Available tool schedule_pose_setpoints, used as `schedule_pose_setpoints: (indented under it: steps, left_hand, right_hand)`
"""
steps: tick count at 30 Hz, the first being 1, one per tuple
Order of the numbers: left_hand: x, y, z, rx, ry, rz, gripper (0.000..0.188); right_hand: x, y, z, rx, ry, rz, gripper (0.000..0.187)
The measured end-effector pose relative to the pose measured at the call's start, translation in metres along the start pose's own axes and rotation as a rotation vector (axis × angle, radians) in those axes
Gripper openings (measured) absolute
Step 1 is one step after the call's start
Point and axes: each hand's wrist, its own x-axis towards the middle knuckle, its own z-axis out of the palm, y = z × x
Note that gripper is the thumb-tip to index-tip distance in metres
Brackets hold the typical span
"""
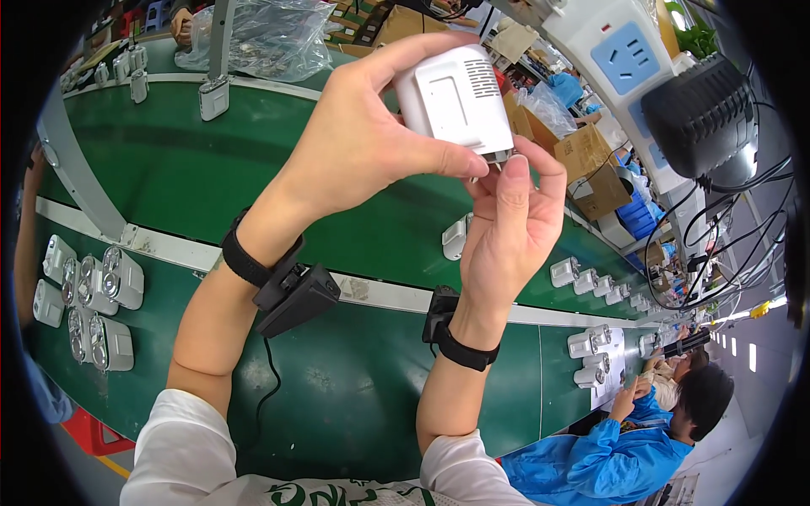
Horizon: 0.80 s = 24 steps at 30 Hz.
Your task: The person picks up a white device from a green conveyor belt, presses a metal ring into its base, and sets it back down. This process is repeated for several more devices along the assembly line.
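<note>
My left hand is closed around a white plastic device and holds it up above the green bench. The device has rounded corners, a raised rectangular panel and rows of vent slots. Small metal parts show at its lower end. There the thumb and forefinger of my right hand come together in a pinch; what lies between them is too small to make out. Both wrists wear black straps with small black units. Just beyond my right wrist, a similar white device stands on the bench.
White devices with round lenses stand in a group at the left; several more line the right. A white socket strip with a black adapter and cables hangs upper right. A person in blue sits at the lower right.
</note>
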Motion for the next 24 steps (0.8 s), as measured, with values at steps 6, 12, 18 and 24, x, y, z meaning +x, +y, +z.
schedule_pose_setpoints:
  steps: [6, 12, 18, 24]
  left_hand:
    - [0.001, -0.003, -0.002, -0.03, 0.013, -0.092, 0.085]
    - [-0.004, -0.034, -0.002, -0.205, 0.036, -0.536, 0.079]
    - [0.0, -0.12, -0.047, 0.679, 0.044, -0.444, 0.1]
    - [-0.017, -0.209, -0.226, 1.853, 0.658, -0.212, 0.078]
  right_hand:
    - [0.001, -0.003, 0.01, -0.043, 0.024, 0.021, 0.029]
    - [-0.004, 0.023, 0.024, -0.566, -0.001, 0.017, 0.059]
    - [0.003, 0.054, -0.024, -1.059, -0.101, 0.259, 0.069]
    - [-0.011, 0.075, -0.04, -1.355, -0.46, 0.583, 0.066]
